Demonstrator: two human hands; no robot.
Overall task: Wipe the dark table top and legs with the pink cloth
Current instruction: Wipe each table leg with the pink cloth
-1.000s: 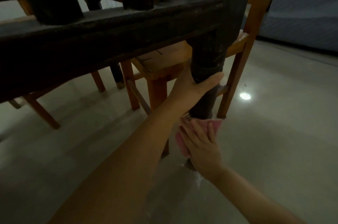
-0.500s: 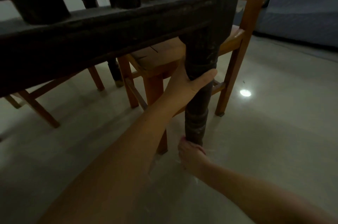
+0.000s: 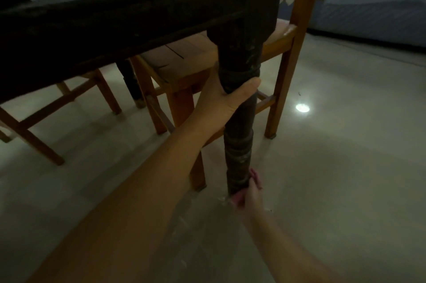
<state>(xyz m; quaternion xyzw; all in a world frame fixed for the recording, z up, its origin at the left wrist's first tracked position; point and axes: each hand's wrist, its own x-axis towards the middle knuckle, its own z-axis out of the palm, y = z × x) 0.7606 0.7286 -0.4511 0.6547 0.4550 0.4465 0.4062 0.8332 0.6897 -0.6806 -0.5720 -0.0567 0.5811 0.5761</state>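
The dark table's turned leg (image 3: 239, 125) runs down the middle of the view, below its dark apron rail (image 3: 115, 19). My left hand (image 3: 224, 98) is wrapped around the leg's upper ringed part. Down at the foot of the leg, my right hand (image 3: 250, 192) presses the pink cloth (image 3: 255, 177) against the leg's right side. Only thin pink edges of the cloth show past my fingers. The table top is out of view.
An orange-brown wooden chair (image 3: 297, 56) stands right behind the leg, its seat under the table. Another chair's legs (image 3: 34, 139) cross at left. A grey-blue sofa (image 3: 373, 3) lies at the far right. The pale floor (image 3: 345, 167) spreads to the right.
My right hand slid the cloth down the leg from below its middle to its foot, then shifted around to the right side. My left hand kept its grip on the leg.
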